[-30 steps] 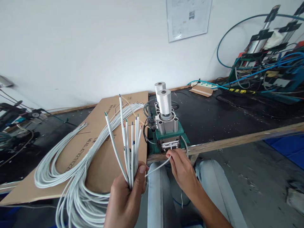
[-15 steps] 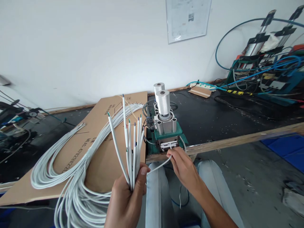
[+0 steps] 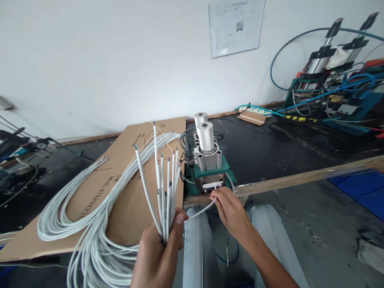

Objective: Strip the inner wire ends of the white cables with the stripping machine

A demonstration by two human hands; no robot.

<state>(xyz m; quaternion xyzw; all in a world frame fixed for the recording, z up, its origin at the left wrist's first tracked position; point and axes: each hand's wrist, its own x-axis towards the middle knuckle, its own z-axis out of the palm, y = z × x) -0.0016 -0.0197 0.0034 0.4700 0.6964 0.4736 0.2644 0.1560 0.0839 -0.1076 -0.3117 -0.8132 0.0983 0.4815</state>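
Head view: the left hand (image 3: pixel 159 256) is clenched around a bundle of white cables (image 3: pixel 163 188), thumb pressed across them, their cut ends fanned upward with small coloured cores showing at the tips. The rest of the white cables trails down and loops back over a flattened cardboard sheet (image 3: pixel 126 192) lying on the dark surface (image 3: pixel 270 156). Printed text runs along the cardboard; it reads roughly "MFG: AT123X22...", the rest hidden by cables. The right hand (image 3: pixel 232 212) pinches a single white cable (image 3: pixel 201 211) between thumb and fingertips, its end held at the front slot of a small pneumatic press (image 3: pixel 208 160) with a green base and two ribbed metal cylinders, standing at the surface's near edge. A framed notice (image 3: pixel 235 26) hangs on the wall, its print too small to read. At far right stand other machines with blue air hoses (image 3: pixel 330 76).
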